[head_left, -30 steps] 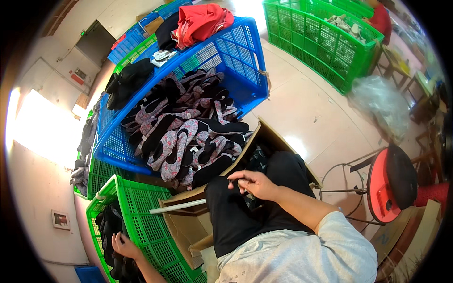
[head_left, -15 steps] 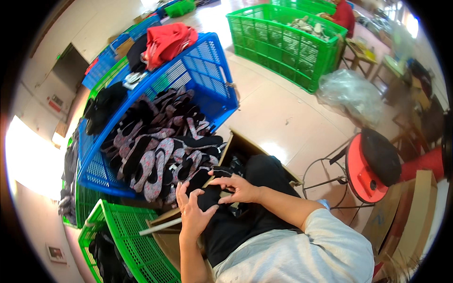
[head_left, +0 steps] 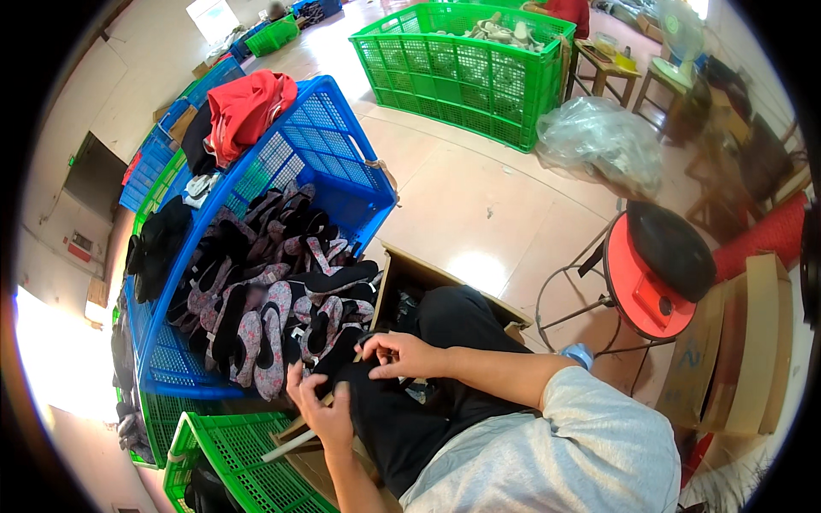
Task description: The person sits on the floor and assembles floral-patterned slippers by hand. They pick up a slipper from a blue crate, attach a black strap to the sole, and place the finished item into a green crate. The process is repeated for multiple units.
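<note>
Over my lap, both hands are at a soft black fabric piece point(head_left: 340, 354) that looks like a slipper; its outline merges with the dark things around it. My right hand point(head_left: 400, 354) has its fingers curled round the far end. My left hand point(head_left: 323, 412) is bent at the near end, thumb and fingers a little apart at its edge. Just ahead, floral slippers with black soles point(head_left: 272, 338) are heaped in a tipped blue plastic crate point(head_left: 329, 128). Beneath my hands is an open cardboard box point(head_left: 445, 275), its contents mostly hidden.
A green crate point(head_left: 235, 440) stands close on my left. To the right are a round red-topped stool point(head_left: 641, 291) with a black cushion and folded cardboard point(head_left: 753, 350). Farther off are a large green crate point(head_left: 462, 81), a clear plastic bag point(head_left: 599, 141) and another person's red sleeve point(head_left: 569, 12).
The view has shifted, so the blue crate sits lower and more to the left. My hands have moved left with the black slipper, and my right fingers are more tightly curled.
</note>
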`<state>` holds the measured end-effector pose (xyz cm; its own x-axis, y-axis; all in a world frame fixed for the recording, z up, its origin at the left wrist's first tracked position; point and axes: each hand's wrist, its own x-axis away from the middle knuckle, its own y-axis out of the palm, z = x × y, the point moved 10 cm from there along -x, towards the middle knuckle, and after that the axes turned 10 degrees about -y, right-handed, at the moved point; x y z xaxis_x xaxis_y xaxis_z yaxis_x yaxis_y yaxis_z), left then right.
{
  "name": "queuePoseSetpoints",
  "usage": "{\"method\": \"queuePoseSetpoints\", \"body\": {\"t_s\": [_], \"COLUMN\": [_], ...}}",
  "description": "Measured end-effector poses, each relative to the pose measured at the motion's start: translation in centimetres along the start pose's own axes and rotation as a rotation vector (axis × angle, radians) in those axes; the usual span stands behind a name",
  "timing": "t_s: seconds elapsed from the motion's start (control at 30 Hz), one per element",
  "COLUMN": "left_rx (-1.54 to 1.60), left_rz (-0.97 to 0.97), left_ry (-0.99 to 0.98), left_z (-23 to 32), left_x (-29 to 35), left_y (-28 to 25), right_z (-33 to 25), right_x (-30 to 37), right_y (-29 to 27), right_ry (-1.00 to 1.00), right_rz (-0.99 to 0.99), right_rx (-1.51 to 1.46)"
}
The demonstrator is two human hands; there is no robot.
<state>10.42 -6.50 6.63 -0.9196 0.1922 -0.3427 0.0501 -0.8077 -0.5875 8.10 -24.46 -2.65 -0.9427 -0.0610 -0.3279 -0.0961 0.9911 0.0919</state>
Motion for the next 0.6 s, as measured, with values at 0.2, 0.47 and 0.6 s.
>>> {"method": "queuePoseSetpoints", "body": {"t_s": [0.2,0.47,0.6], "left_rx": [0.211,-0.049,-0.069], "left_rz": [0.357,0.015,0.01], "left_ry": [-0.245,-0.137,-0.118], "left_z": [-7.4,-7.0,-6.4], "left_x": [2.7,3.0,3.1], "left_y": [0.8,8.4,8.8], "right_z": [4.9,5.2,5.9], "right_x": [0.8,1.0,1.4], "right_y": [-0.6,-0.1,-0.2], "right_ry": [0.223,0.291,0.365], "right_rz": [0.129,0.061,0.069], "right_rx": [0.038,0.11,0.105]}}
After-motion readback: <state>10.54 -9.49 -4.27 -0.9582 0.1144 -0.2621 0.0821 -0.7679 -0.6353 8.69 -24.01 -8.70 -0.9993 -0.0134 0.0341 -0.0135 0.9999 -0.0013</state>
